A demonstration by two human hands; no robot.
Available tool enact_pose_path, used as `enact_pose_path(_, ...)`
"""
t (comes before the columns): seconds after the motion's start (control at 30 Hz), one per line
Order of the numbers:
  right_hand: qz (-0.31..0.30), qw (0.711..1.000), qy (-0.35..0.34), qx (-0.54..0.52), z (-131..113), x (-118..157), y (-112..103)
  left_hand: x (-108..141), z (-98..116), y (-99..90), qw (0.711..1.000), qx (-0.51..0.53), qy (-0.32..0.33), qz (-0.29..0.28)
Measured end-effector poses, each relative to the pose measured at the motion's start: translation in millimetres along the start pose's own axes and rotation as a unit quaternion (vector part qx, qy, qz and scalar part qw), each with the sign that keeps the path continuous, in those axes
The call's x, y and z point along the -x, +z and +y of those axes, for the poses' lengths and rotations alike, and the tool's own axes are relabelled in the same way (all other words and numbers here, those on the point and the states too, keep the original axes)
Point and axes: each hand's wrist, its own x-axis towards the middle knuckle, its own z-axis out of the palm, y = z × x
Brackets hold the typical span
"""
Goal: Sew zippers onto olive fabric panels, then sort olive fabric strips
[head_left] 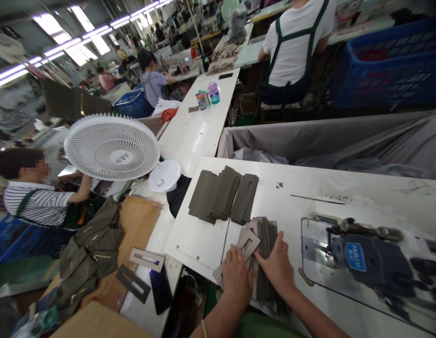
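My left hand (236, 277) has its fingers curled over a pale flat piece with a rectangular slot (248, 241), which lies slanted at the left side of a fabric stack. My right hand (278, 268) rests against the right side of that stack of grey-brown fabric pieces (265, 234), thumb and forefinger spread apart. The lower fingers of both hands are partly hidden. Just beyond, on the white table (210, 244), lie further bundles of dark olive fabric strips (226, 192) and a smaller bundle (245, 198).
To my right stands a dark blue sewing machine (372, 263). A white fan (112, 148) is at the left. Two slotted templates (133, 283) and a phone (160, 288) lie on the side table near olive garments (94, 249). Co-workers sit at the left and ahead.
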Motion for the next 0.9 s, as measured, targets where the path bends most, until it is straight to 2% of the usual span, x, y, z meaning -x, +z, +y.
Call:
enact_pose_path(0.13, 0.0, 1.0, -0.005, 0.003, -1.8, -0.1, 0.2, 6.1, -2.6, 16.4, 0.982, -0.179, 0.042, -0.043)
enact_pose_path(0.27, -0.002, 1.0, -0.005, 0.005, -1.7, -0.3, 0.0, 3.9, -5.7, 11.3, 0.98, -0.187, 0.042, -0.048)
enact_pose_path(0.47, 0.004, 1.0, 0.004, 0.016, 8.8, -0.3, -5.7, 4.2, -18.1, -11.7, 0.982, -0.16, 0.072, -0.071)
enact_pose_path(0.6, 0.007, 1.0, 0.001, 0.016, 18.9, -1.3, -9.9, 2.4, -31.8, -17.6, 0.988, -0.122, 0.06, -0.073)
enact_pose_path(0.7, 0.01, 1.0, -0.003, 0.012, 26.5, -2.8, -11.2, -0.7, -32.0, -22.1, 0.995, -0.069, 0.048, -0.052)
enact_pose_path(0.8, 0.016, 1.0, -0.003, 0.005, 34.6, -3.8, -8.9, -12.5, -15.3, -31.8, 0.998, 0.029, 0.051, -0.013)
enact_pose_path(0.9, 0.035, 0.999, -0.019, -0.006, 44.8, -4.5, -0.5, -44.9, 13.6, -43.9, 0.982, 0.171, 0.068, 0.036)
